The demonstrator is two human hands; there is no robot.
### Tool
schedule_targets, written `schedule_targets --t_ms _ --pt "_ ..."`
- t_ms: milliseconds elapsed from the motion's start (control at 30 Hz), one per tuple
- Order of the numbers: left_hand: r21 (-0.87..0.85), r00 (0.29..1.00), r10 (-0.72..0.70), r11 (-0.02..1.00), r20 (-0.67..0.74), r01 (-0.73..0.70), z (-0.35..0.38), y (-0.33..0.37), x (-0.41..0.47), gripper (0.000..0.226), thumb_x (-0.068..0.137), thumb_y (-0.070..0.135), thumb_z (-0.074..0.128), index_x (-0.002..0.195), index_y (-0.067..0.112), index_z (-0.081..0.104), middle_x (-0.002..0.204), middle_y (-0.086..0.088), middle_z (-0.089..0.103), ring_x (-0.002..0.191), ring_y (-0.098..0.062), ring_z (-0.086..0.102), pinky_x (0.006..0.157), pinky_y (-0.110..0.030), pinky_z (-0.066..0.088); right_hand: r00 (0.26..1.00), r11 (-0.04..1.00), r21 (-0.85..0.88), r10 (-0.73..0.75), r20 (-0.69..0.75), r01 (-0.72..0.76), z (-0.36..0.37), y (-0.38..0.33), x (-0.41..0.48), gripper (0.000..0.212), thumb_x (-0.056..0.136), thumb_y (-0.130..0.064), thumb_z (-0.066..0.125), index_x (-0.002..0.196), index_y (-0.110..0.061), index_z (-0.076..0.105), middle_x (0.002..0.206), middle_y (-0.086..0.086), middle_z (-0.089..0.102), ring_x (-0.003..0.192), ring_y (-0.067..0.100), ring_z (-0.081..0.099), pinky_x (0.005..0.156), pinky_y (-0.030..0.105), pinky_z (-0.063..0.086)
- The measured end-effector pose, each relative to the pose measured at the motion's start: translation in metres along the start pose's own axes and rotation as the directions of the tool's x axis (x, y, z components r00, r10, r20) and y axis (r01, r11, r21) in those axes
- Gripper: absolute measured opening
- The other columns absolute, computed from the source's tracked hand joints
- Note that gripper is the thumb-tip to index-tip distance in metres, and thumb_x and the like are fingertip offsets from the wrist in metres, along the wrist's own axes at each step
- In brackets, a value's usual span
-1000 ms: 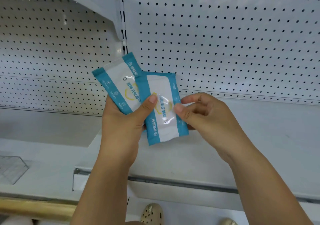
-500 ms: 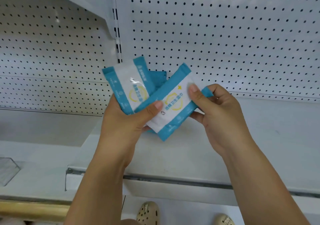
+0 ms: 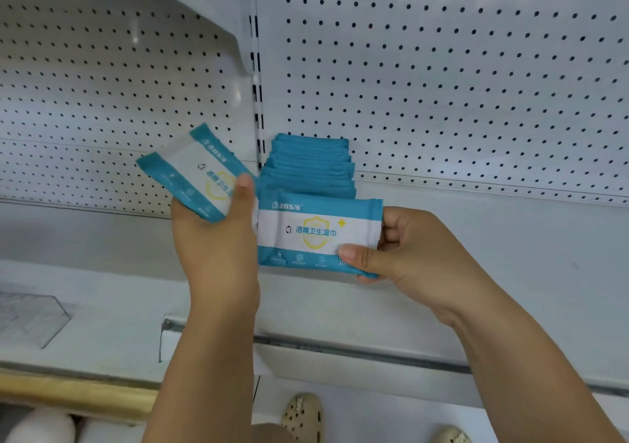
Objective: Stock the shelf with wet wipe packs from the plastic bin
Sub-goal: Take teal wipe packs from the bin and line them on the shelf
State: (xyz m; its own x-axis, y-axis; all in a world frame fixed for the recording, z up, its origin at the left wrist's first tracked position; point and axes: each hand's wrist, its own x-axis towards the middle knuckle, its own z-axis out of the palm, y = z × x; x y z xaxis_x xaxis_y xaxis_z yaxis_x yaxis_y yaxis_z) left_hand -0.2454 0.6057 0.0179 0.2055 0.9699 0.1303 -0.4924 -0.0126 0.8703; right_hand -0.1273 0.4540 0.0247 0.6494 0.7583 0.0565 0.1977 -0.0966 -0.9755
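far left, low: a clear plastic piece (image 3: 30, 316) lies on the lower white ledge, with a yellowish wooden rail (image 3: 75, 391) below it. behind stands the left pegboard panel (image 3: 85, 85), white with dark holes.

left hand (image 3: 218, 248): raised in front of that panel and holding one wet wipe pack. this tilted pack (image 3: 194, 173) has teal edges and a white middle, and its top leans to the left. the thumb lies straight up across the lower right of its face. the other fingers are hidden behind it, so their curl cannot be told.

centre: a slotted upright (image 3: 257, 102) divides the two panels. just right of it a row of packs (image 3: 309, 167) stands on edge on the shelf (image 3: 510, 272), running back to the right pegboard panel (image 3: 476, 68). only their teal top edges show.

front pack (image 3: 316, 235): upright, long side level, printed face toward the camera, set against the front of the row. its left end is beside the left thumb; whether they touch cannot be told.

right hand (image 3: 415, 255): pinches the right end of the front pack, thumb on the lower right corner of the face, fingers curled behind.

bottom edge: two beige shoes (image 3: 303, 415), partly in view.
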Motion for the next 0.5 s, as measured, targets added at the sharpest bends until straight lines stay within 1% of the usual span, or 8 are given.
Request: schedule_targets --t_ms 100,200,233,267,333,400,433,500 --pt "-0.046 0.990 -0.017 0.999 -0.142 0.011 -0.007 0.000 0.008 0.032 0.097 0.027 0.070 0.127 0.026 0.059 0.113 0.013 0.074 0.100 -0.003 0.073 0.094 -0.035 0.059 0.996 0.998 -0.060 0.005 -0.092 -0.010 0.013 0.009 0.002 0.033 0.077 -0.006 0.086 0.105 -0.018 0.074 0.091 0.003 0.079 0.076 0.014 0.074 0.062 0.025 0.060" --pt "-0.065 0.988 -0.035 0.998 -0.153 0.025 -0.009 0.000 0.009 0.031 0.098 0.027 0.069 0.127 0.028 0.059 0.114 0.014 0.074 0.102 -0.003 0.072 0.097 -0.035 0.058 0.984 0.989 -0.144 -0.007 -0.177 -0.019 0.021 0.016 0.008 0.032 0.075 -0.010 0.088 0.102 -0.018 0.074 0.088 0.004 0.077 0.078 0.023 0.074 0.068 0.037 0.064" --pt "-0.072 0.988 -0.051 0.997 -0.143 0.041 -0.009 0.000 0.008 0.030 0.098 0.027 0.069 0.127 0.028 0.060 0.113 0.014 0.074 0.101 -0.003 0.073 0.096 -0.036 0.059 0.978 0.981 -0.190 -0.020 -0.207 -0.020 0.023 0.018 0.010 0.031 0.074 -0.014 0.090 0.099 -0.018 0.073 0.087 0.004 0.076 0.078 0.026 0.074 0.070 0.043 0.064" --pt "-0.078 0.989 -0.068 0.995 -0.133 0.058 -0.008 0.001 0.007 0.029 0.098 0.027 0.068 0.126 0.027 0.060 0.112 0.013 0.074 0.099 -0.003 0.073 0.095 -0.036 0.060 0.971 0.969 -0.247 -0.041 -0.235 -0.019 0.025 0.018 0.013 0.030 0.072 -0.020 0.091 0.095 -0.017 0.072 0.084 0.004 0.075 0.076 0.026 0.073 0.071 0.044 0.063" --pt "-0.086 0.989 -0.094 0.993 -0.113 0.085 -0.006 0.003 0.004 0.028 0.099 0.026 0.068 0.125 0.028 0.060 0.110 0.013 0.075 0.097 -0.003 0.074 0.091 -0.036 0.061 0.955 0.933 -0.358 -0.076 -0.288 -0.034 0.032 0.017 0.016 0.035 0.069 -0.029 0.093 0.084 -0.013 0.066 0.077 0.002 0.072 0.066 0.016 0.066 0.065 0.034 0.059" --pt "-0.092 0.988 -0.117 0.990 -0.100 0.108 -0.006 0.003 0.004 0.025 0.098 0.025 0.068 0.122 0.030 0.061 0.109 0.013 0.075 0.096 -0.004 0.074 0.090 -0.037 0.062 0.938 0.908 -0.417 -0.106 -0.330 -0.043 0.039 0.014 0.016 0.040 0.067 -0.033 0.094 0.077 -0.012 0.061 0.071 -0.004 0.068 0.059 0.006 0.058 0.054 0.020 0.047" --pt "-0.092 0.988 -0.125 0.989 -0.092 0.117 -0.006 0.004 0.004 0.023 0.098 0.025 0.068 0.119 0.031 0.061 0.109 0.012 0.075 0.096 -0.004 0.075 0.090 -0.038 0.062 0.932 0.903 -0.428 -0.116 -0.343 -0.045 0.043 0.013 0.016 0.041 0.067 -0.034 0.094 0.076 -0.014 0.060 0.070 -0.006 0.067 0.059 0.004 0.058 0.052 0.019 0.044" --pt "-0.089 0.988 -0.134 0.988 -0.074 0.127 -0.007 0.004 0.006 0.021 0.098 0.025 0.068 0.117 0.031 0.061 0.109 0.011 0.076 0.097 -0.006 0.075 0.090 -0.039 0.062 0.923 0.893 -0.446 -0.125 -0.365 -0.056 0.048 0.011 0.016 0.042 0.066 -0.038 0.094 0.075 -0.016 0.059 0.071 -0.008 0.066 0.063 0.005 0.060 0.056 0.025 0.047"
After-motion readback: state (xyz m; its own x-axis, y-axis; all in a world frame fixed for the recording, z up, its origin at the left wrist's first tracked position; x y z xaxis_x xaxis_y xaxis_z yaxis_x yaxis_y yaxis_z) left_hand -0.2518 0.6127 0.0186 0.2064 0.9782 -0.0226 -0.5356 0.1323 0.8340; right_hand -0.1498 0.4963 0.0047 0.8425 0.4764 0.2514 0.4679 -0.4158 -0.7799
